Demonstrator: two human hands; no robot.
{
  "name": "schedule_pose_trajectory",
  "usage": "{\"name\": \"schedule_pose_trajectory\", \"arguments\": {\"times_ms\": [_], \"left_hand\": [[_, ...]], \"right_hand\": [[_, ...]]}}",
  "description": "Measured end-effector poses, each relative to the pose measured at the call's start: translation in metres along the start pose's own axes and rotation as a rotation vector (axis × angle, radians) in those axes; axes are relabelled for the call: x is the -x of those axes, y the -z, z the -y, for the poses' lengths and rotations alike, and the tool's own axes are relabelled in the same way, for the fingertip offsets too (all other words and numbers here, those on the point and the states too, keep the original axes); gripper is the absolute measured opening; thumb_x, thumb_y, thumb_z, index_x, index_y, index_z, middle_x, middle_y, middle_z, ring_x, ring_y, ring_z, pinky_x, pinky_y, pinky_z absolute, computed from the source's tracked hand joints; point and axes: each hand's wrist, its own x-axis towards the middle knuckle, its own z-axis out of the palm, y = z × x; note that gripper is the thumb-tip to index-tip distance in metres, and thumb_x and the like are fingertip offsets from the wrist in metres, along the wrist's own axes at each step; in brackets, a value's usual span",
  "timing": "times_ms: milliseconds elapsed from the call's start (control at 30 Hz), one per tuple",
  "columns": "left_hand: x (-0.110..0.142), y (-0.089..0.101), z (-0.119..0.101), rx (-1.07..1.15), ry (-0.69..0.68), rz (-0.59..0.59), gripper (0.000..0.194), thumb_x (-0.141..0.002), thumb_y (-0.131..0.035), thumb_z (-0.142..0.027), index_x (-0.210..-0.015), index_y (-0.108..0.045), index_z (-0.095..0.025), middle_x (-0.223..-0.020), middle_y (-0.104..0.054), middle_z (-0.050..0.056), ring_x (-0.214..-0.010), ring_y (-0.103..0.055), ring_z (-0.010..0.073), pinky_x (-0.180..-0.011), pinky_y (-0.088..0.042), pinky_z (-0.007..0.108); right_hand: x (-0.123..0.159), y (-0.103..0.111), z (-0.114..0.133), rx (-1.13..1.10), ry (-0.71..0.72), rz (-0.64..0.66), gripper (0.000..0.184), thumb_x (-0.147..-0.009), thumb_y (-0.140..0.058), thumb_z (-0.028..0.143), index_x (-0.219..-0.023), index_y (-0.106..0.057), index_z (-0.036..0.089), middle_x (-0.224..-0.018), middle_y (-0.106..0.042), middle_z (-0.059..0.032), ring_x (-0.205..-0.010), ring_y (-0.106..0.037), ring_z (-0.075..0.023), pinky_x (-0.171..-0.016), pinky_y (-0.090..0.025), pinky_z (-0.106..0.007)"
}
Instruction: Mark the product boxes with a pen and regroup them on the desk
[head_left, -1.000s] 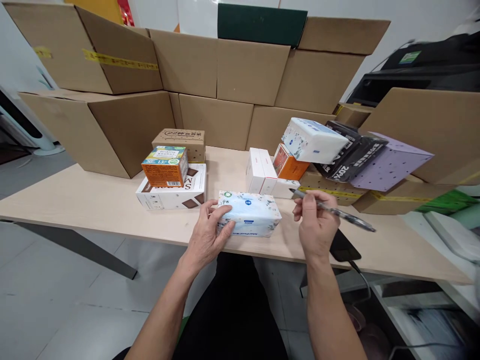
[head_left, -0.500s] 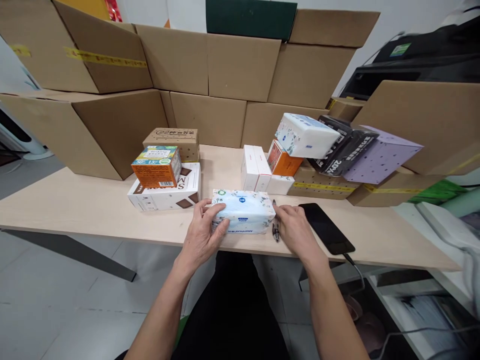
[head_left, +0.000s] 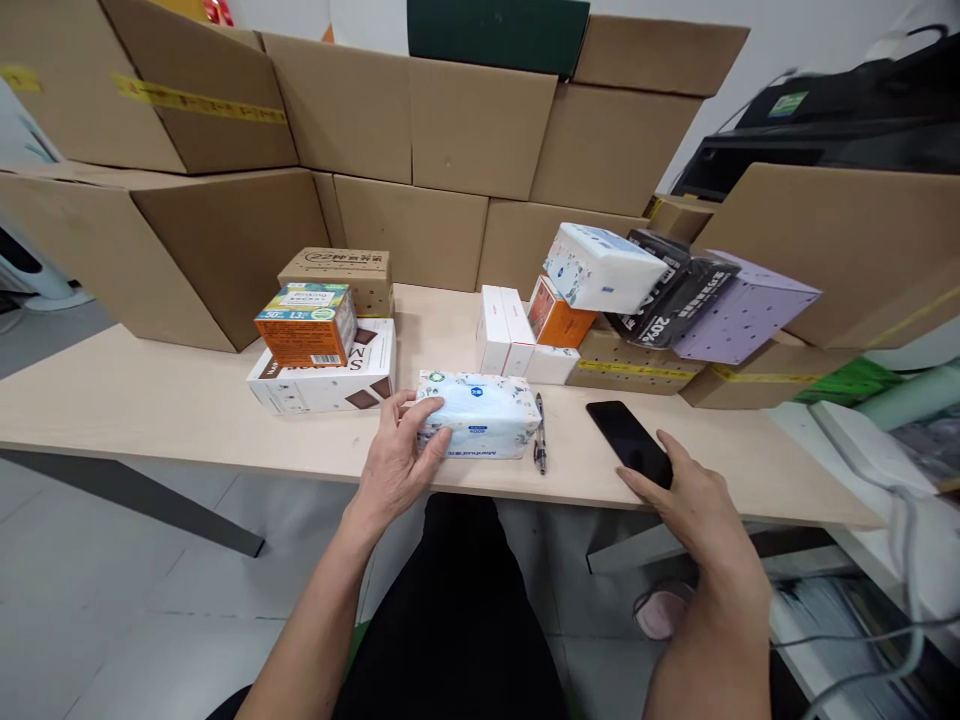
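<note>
Table [head_left: 150, 410], left side: orange box [head_left: 304, 342] on top of a white box [head_left: 296, 394] with brown squares printed on it; small cardboard box [head_left: 341, 268] just behind.

Left hand [head_left: 396, 455]: at the left end of the tissue pack [head_left: 495, 412], grasping it. Index finger lies along the top, thumb on the front face, a small gap between their tips; the other fingers are bent at the end, tips hidden. Pack lies flat near the front edge of the table.

Behind the pack: white upright box pair [head_left: 505, 330]. Pen [head_left: 541, 440] lies just beside the pack's right end, untouched.

Further right, rear: second tissue pack [head_left: 604, 268], black package [head_left: 667, 290] and purple box [head_left: 750, 310], all tilted.

Phone [head_left: 626, 432]: flat, dark screen up. Right hand [head_left: 697, 505] at its near end, thumb and index finger parted, one by each long edge; cannot tell whether they press on it.
</note>
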Motion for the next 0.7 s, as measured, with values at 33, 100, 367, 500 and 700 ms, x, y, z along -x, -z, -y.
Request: {"name": "schedule_pose_trajectory", "arguments": {"times_ms": [33, 100, 367, 500, 700], "left_hand": [[0.000, 0.000, 0.000, -0.001, 0.000, -0.002, 0.035, -0.096, -0.055, -0.037, -0.130, -0.052, -0.028, -0.132, -0.044, 0.010, -0.117, -0.054, 0.0220, -0.095, -0.051, 0.038], [0.000, -0.001, 0.000, -0.009, 0.004, -0.013, 0.035, -0.096, -0.054, -0.038, -0.130, -0.052, -0.027, -0.131, -0.045, 0.011, -0.116, -0.055, 0.0221, -0.095, -0.052, 0.039], [-0.001, -0.008, -0.008, -0.058, 0.067, -0.021, 0.037, -0.097, -0.053, -0.040, -0.131, -0.054, -0.028, -0.129, -0.047, 0.010, -0.108, -0.059, 0.0210, -0.089, -0.054, 0.037], [0.000, -0.008, -0.008, -0.075, 0.008, -0.081, 0.047, -0.095, -0.056, -0.038, -0.140, -0.047, -0.029, -0.132, -0.046, 0.011, -0.114, -0.056, 0.0229, -0.092, -0.053, 0.039], [0.012, -0.010, 0.003, 0.083, -0.168, -0.445, 0.050, -0.089, -0.063, -0.026, -0.136, -0.048, -0.024, -0.121, -0.054, 0.011, -0.114, -0.053, 0.0250, -0.091, -0.051, 0.042]], "right_hand": [[0.001, 0.002, 0.004, 0.018, 0.003, -0.003, 0.079, -0.088, -0.052, 0.057, -0.150, -0.040, 0.009, -0.124, -0.067, -0.0207, -0.115, -0.060, -0.0394, -0.096, -0.046, -0.045], [0.005, 0.005, 0.012, 0.056, -0.002, -0.003, 0.077, -0.089, -0.052, 0.055, -0.149, -0.041, 0.008, -0.116, -0.070, -0.0215, -0.108, -0.064, -0.0393, -0.093, -0.047, -0.045], [0.042, 0.011, 0.027, 0.082, 0.030, -0.041, 0.080, -0.085, -0.058, 0.053, -0.150, -0.037, 0.009, -0.101, -0.073, -0.0186, -0.091, -0.069, -0.0384, -0.079, -0.051, -0.044], [0.063, 0.005, 0.025, -0.087, 0.021, -0.075, 0.084, -0.081, -0.060, 0.056, -0.151, -0.037, 0.015, -0.112, -0.072, -0.0171, -0.100, -0.068, -0.0377, -0.081, -0.052, -0.044], [0.101, -0.004, 0.036, -0.535, -0.053, -0.217, 0.086, -0.075, -0.067, 0.060, -0.149, -0.040, 0.026, -0.124, -0.068, -0.0106, -0.111, -0.065, -0.0316, -0.094, -0.052, -0.047]]}}
